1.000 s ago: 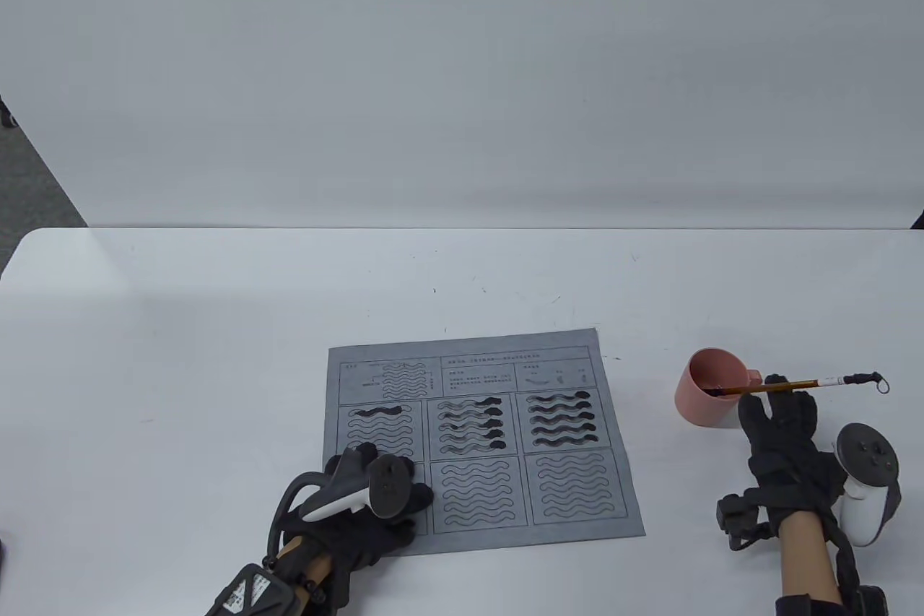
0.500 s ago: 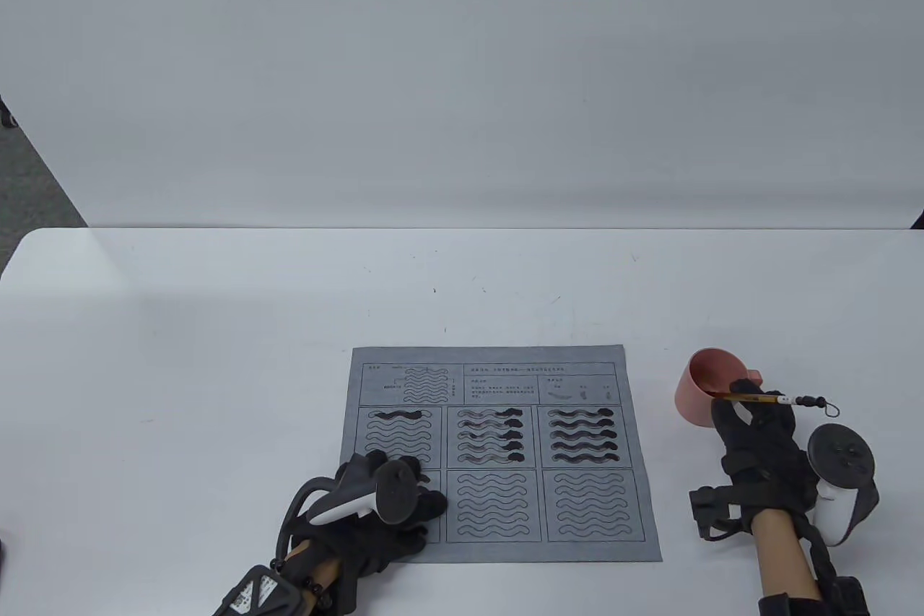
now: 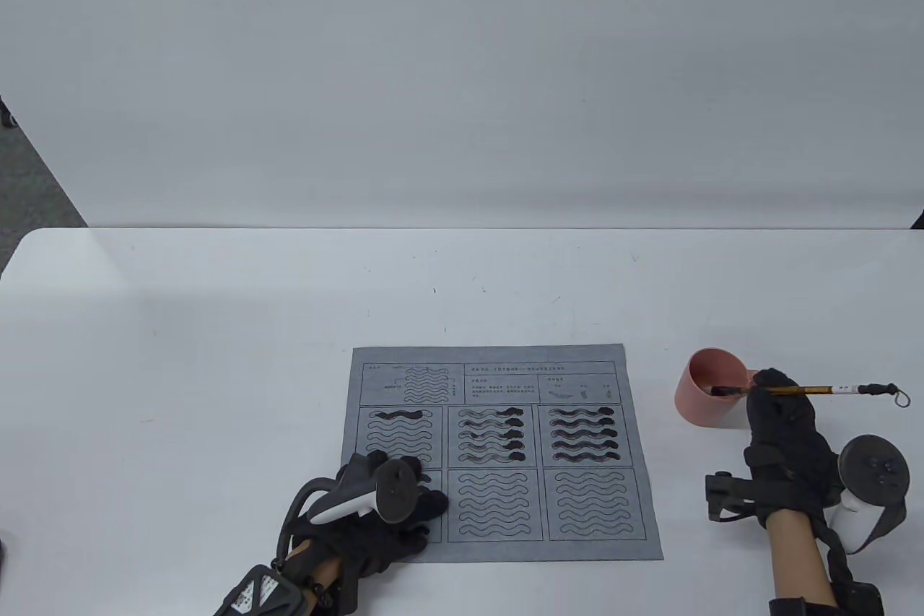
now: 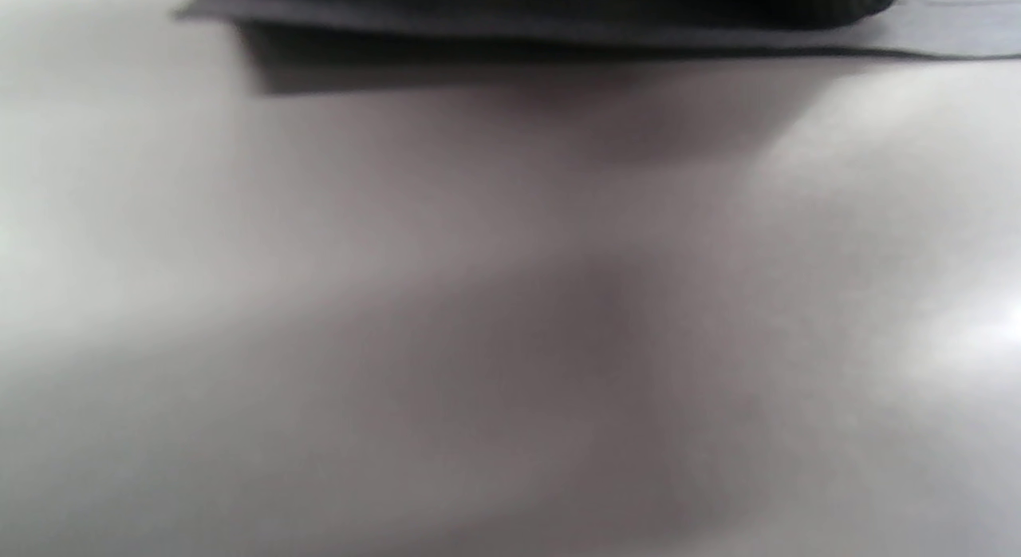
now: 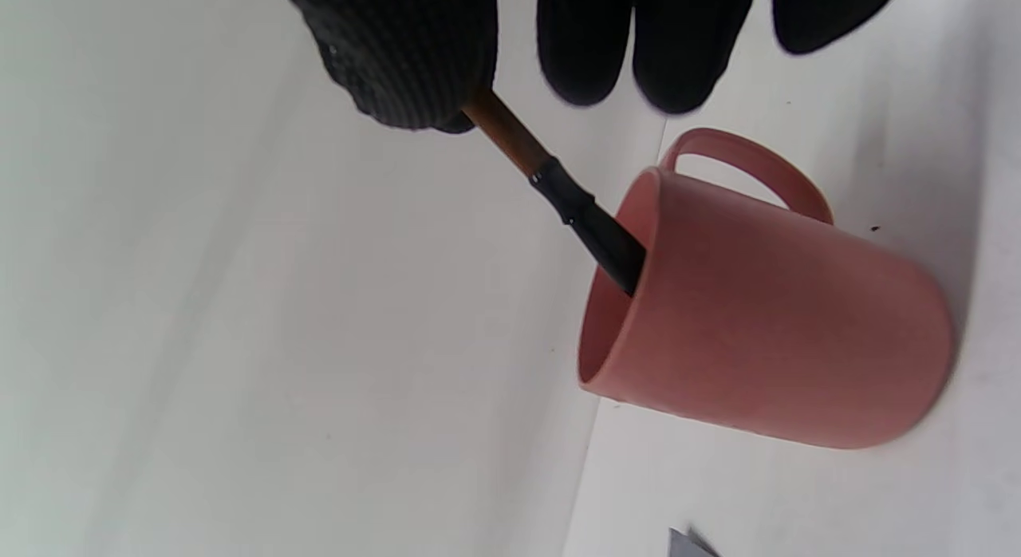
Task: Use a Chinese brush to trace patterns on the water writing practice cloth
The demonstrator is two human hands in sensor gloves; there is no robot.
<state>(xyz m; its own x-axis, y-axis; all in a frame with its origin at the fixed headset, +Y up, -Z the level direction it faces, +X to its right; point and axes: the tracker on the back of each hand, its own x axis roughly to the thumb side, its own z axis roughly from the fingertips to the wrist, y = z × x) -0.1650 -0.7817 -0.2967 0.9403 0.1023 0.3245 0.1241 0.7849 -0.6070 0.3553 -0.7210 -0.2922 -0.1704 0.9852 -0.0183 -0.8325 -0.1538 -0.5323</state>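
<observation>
The grey water writing cloth (image 3: 505,453) lies flat on the table, with wavy line panels, some filled in dark. My left hand (image 3: 393,504) rests on the cloth's lower left corner, fingers spread. My right hand (image 3: 776,403) grips the Chinese brush (image 3: 808,391) by its brown shaft. The brush's dark tip is inside the pink cup (image 3: 704,386), which stands right of the cloth. In the right wrist view the brush (image 5: 550,190) enters the cup (image 5: 766,341) over its rim. The left wrist view shows only a blurred cloth edge (image 4: 558,38).
The white table (image 3: 216,327) spreads around the cloth on all sides. A grey wall stands behind the table's far edge. A cloth corner (image 5: 690,543) shows at the bottom of the right wrist view.
The cloth was shifted right and straightened under my left hand, then stayed still. My right hand drew the brush back, then pushed its tip into the cup again.
</observation>
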